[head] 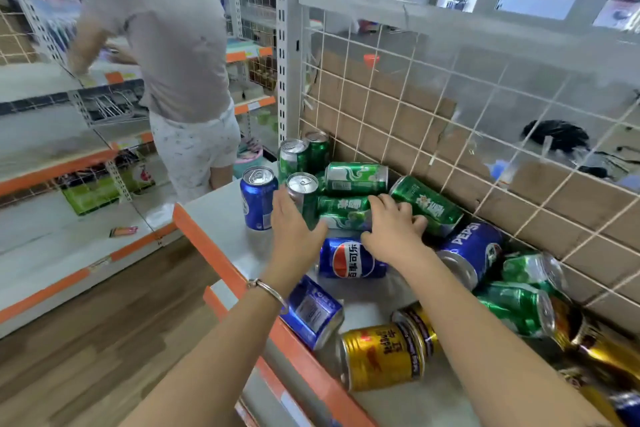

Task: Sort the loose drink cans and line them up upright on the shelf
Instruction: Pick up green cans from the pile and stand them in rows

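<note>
The left fingers (282,199) are straight and close together, laid against the side of an upright green can (304,196) with a silver top. The thumb is spread out toward the lying cans and the left hand (296,229) grips nothing. A metal bracelet (266,288) circles that wrist.

The right fingers (382,201) are spread and slightly bent, with their tips resting on a pile of green cans lying on their sides (343,210). The right hand (391,229) is relaxed on top of them and is not closed round any can.

Just left of the left hand an upright blue can (258,199) stands near the orange front edge of the shelf (214,208). Two more upright green cans (294,156) stand at the back corner. Below the right hand a blue Pepsi can (349,258) lies on its side, and another Pepsi can (474,250) lies to its right. A third blue can (311,312) lies at the shelf's front edge, beside gold cans (381,355) and more green cans (516,308), all tumbled.

Behind the cans is a wire grid (381,55) backed with cardboard (388,114). Across the aisle a person in a grey shirt (166,38) stands at another shelf.
</note>
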### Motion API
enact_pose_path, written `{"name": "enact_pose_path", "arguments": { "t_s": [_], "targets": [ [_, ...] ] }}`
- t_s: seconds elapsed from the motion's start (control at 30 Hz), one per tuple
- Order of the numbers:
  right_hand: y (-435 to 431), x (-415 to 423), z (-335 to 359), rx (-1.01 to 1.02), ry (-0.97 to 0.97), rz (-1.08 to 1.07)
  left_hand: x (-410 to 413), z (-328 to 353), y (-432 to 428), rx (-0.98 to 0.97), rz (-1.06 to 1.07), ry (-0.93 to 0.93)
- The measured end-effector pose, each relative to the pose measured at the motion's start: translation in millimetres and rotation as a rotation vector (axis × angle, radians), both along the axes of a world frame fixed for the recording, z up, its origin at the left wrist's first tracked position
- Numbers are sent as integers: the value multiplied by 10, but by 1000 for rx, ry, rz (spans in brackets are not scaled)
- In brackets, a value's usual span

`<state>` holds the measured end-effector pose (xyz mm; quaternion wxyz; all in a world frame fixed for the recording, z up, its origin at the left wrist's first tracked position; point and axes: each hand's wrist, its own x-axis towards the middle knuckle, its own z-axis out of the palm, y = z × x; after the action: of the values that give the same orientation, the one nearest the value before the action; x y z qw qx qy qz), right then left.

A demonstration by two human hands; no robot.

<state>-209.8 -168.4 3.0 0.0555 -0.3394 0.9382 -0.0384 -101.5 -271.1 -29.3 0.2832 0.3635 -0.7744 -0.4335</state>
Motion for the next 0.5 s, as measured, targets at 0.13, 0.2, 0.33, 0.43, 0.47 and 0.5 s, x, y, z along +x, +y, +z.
{"name": "enact_pose_path", "arguments": {
  "t_s": [0.13,0.2,0.33,0.43,0.47,0.5],
  "targets": [
    [-107,-66,-17,35,60,-74,-126,-60,-72,-42,-6,-7],
    [-159,-78,-25,52,87,-98,-191,-72,-85,-76,6,-43],
    [-230,-92,-18,69,152,-94,-210,-86,-150,-68,82,-130],
    [-240,-108,-3,92,171,-80,-170,-110,-257,-41,100,-132],
    [-244,-98,-9,96,172,-78,-162,-118,-268,-36,98,-109],
    [-255,-81,-19,101,168,-74,-161,-130,-272,-32,93,-72]
  ]
}}
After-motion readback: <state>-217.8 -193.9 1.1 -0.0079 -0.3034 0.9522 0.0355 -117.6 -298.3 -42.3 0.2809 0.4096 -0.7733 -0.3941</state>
